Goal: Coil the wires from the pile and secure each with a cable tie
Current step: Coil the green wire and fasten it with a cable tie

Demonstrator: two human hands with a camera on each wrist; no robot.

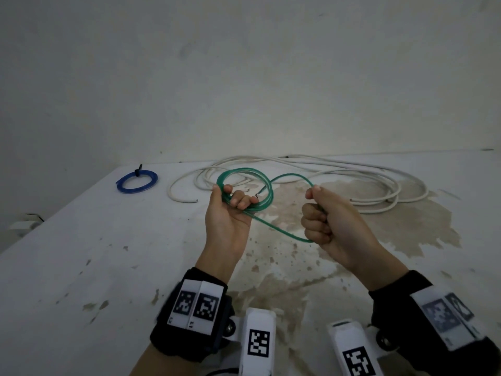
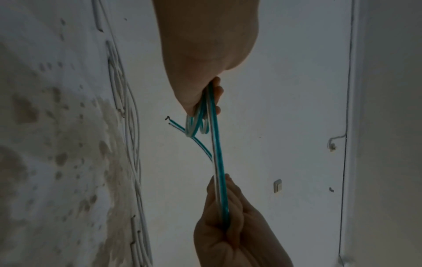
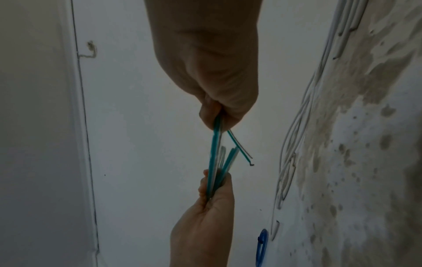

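A green wire is held in the air above the white table. My left hand grips a few coiled loops of it, and a bare end of the wire pokes out beside the fingers. My right hand, a little to the right, is closed in a fist round a further wide loop that runs back to the coil. In the left wrist view the green wire runs taut from the left hand down to the right hand. The right wrist view shows the right hand above, the green wire and the left hand below.
A long white cable lies loosely tangled at the back of the table, near the wall. A blue coil bound with a black tie sits at the back left. Brown stains mark the table's middle and right.
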